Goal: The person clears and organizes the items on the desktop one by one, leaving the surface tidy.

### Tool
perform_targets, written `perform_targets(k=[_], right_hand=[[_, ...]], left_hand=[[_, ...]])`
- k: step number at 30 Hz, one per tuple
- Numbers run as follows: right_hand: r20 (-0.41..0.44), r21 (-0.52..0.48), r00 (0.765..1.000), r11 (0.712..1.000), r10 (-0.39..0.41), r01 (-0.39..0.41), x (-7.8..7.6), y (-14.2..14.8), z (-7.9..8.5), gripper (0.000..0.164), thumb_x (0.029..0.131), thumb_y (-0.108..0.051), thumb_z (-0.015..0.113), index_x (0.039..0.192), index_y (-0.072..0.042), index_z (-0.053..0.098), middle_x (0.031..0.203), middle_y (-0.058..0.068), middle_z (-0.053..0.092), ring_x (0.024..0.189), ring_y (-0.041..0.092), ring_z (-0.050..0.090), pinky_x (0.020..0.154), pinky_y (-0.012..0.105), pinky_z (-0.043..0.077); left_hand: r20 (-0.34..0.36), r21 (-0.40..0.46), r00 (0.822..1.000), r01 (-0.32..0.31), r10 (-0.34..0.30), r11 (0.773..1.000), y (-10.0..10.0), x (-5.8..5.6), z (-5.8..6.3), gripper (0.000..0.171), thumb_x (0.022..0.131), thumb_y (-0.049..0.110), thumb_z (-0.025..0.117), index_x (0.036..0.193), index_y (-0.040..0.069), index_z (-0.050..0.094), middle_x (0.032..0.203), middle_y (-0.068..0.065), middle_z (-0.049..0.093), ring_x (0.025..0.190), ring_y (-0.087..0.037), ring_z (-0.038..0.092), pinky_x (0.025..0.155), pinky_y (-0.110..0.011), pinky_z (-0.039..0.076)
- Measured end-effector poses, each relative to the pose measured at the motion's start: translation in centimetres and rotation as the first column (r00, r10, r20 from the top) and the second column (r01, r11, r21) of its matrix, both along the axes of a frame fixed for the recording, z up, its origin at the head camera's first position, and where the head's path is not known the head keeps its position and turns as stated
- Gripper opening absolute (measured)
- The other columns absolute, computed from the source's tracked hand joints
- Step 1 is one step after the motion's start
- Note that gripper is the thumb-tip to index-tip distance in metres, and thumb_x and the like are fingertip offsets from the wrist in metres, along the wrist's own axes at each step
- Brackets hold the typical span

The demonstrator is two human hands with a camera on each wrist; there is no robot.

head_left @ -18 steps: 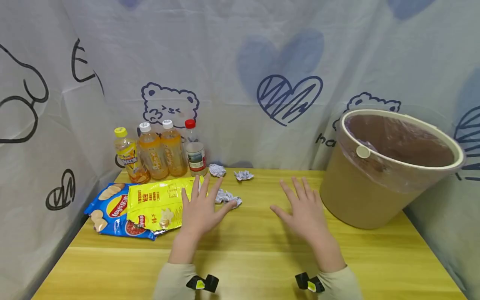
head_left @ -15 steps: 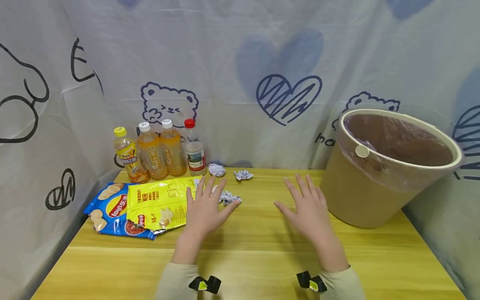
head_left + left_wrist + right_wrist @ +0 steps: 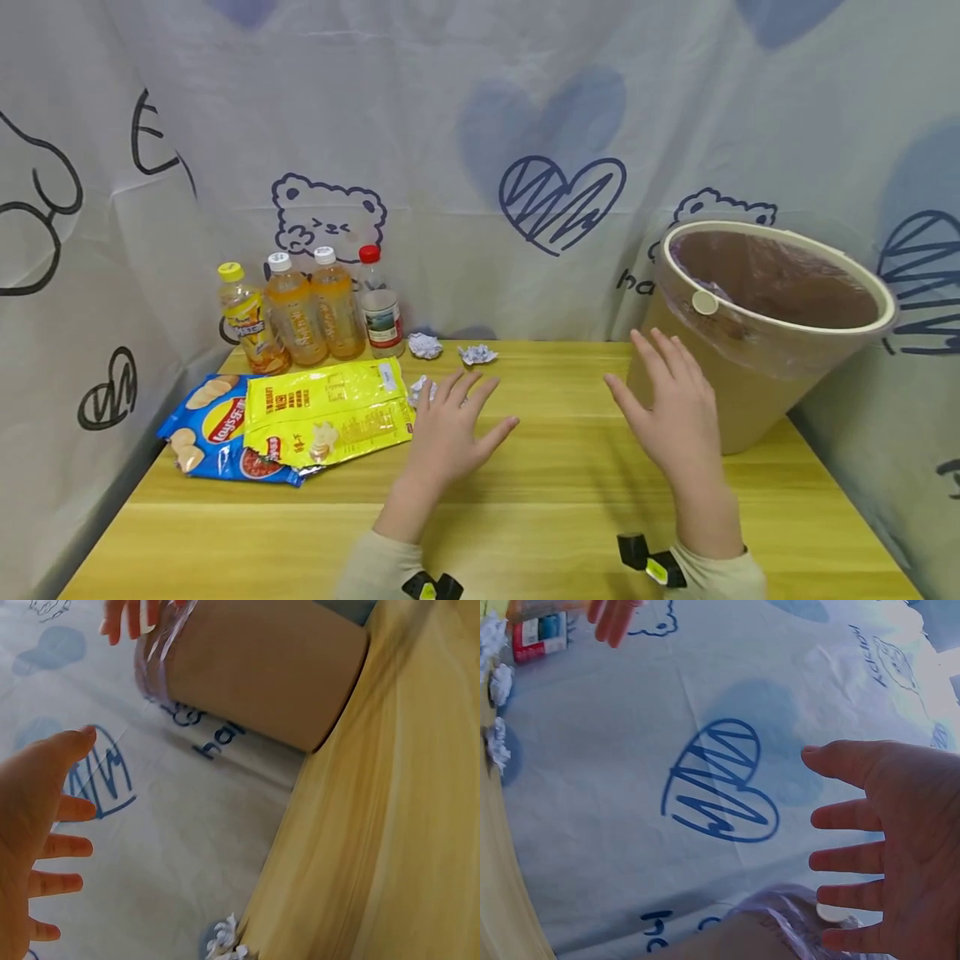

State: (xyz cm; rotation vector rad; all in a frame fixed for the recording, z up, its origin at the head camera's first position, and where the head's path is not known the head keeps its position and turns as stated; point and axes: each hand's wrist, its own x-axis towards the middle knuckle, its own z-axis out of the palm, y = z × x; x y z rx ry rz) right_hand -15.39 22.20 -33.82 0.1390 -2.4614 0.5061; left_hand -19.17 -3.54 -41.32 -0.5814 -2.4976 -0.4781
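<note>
My left hand (image 3: 452,435) hovers over the table with fingers spread, holding nothing. In the head view it partly covers a crumpled paper ball (image 3: 422,392). Just left of it lies a yellow chip bag (image 3: 330,412), overlapping a blue Lay's chip bag (image 3: 217,433). Raised at the right is my right hand (image 3: 675,417), its fingers straight and nothing in them. It overlaps the front left side of a beige trash bin (image 3: 757,379) lined with a clear plastic bag. In the right wrist view, the right thumb and fingers (image 3: 847,859) stand apart, near the bin's liner (image 3: 780,915).
Along the back left stand a yellow-capped bottle (image 3: 253,321), two white-capped orange bottles (image 3: 298,321) and a red-capped bottle (image 3: 381,317). Two more paper balls (image 3: 477,355) lie at the table's back edge. A printed cloth (image 3: 450,125) hangs behind the wooden table (image 3: 540,525).
Both hands have moved right; the right hand has also risen and now overlaps the bin. The view has shifted slightly. The bags, bottles and paper balls stay in place.
</note>
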Motion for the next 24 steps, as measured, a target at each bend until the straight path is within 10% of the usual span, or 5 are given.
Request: perform_targets(k=[24], right_hand=[[-0.276,-0.08,0.951,0.989,-0.14,0.123,1.8,6.6,3.2,0.058,0.091,-0.036,0.065,0.139,-0.008,0.052,0.143,0.022,0.05,0.136,0.045,0.04,0.106,0.067,0.032]], left_hand=[[-0.059,-0.015,0.985,0.16,-0.16,0.987,5.2,-1.9,2.6,0.056,0.09,0.06,0.055,0.133,0.025,0.058,0.141,-0.003,0.055,0.134,-0.028,0.048,0.113,-0.062,0.027]])
